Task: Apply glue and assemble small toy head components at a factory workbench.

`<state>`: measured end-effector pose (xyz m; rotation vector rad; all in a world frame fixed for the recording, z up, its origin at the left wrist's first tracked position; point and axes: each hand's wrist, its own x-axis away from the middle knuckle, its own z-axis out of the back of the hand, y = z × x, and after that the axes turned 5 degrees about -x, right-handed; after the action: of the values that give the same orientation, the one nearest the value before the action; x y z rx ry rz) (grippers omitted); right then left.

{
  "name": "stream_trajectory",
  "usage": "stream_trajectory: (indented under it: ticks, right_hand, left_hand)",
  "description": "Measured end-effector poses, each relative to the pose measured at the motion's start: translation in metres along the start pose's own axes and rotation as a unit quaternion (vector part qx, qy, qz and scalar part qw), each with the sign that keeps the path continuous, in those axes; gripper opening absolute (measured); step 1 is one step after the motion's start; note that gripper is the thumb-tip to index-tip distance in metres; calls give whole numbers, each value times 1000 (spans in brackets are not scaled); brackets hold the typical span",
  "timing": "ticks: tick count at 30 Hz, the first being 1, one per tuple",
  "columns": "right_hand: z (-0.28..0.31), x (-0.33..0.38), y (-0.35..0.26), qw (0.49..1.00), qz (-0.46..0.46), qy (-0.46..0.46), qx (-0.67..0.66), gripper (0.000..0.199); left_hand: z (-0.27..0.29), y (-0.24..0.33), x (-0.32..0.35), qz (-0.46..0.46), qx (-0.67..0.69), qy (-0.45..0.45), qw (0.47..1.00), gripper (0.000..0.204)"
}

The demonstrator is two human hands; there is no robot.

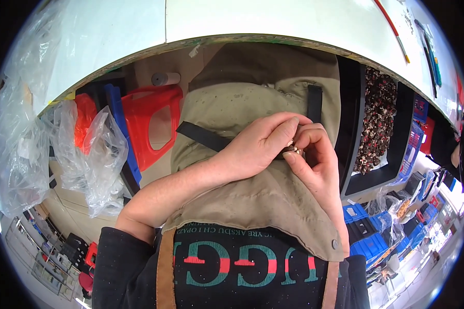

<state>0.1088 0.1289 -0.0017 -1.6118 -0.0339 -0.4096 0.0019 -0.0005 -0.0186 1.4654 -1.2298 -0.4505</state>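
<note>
Over my lap, both hands meet in front of the olive-brown apron (221, 108). Between them is a small dark brown and cream piece (293, 150), too small to make out its kind. My right hand (318, 157) is closed, its thumb and bent forefinger pinching the piece. Coming across from the left, my left hand (260, 141) is closed against the same piece, with its thumb laid over the top and most of its fingers hidden. Two black straps (203, 136) lie on the apron beside the hands.
To the right, a black bin (351, 134) holds many small brown, cream and red pieces (377, 118). The white table (252, 18) curves across the front, with a red brush (392, 28) on it. Left are a red plastic frame (134, 131) and clear bags (105, 165); blue crates (366, 239) stand lower right.
</note>
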Motion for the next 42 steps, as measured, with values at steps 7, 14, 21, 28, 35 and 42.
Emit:
stream_trajectory:
  ticks: [7, 14, 21, 28, 35, 42]
  right_hand:
    - [-3, 0, 2, 1000, 1, 6, 0, 22]
    - [-4, 3, 2, 1000, 9, 6, 9, 22]
    - [-1, 13, 9, 996, -7, 18, -91, 27]
    - [1, 12, 12, 997, 36, 13, -69, 27]
    - [3, 9, 9, 999, 39, 0, -24, 26]
    - [2, 8, 5, 1000, 16, 12, -24, 25]
  left_hand:
    - [1, -4, 1, 0, 10, 1, 1000, 40]
    - [1, -5, 2, 12, 31, -8, 999, 40]
    - [0, -2, 1, 36, 7, -24, 999, 43]
    - [0, 3, 1, 13, -20, -18, 1000, 43]
    - [-1, 1, 3, -13, -45, -10, 999, 42]
    - [-1, -2, 3, -6, -39, -1, 999, 42]
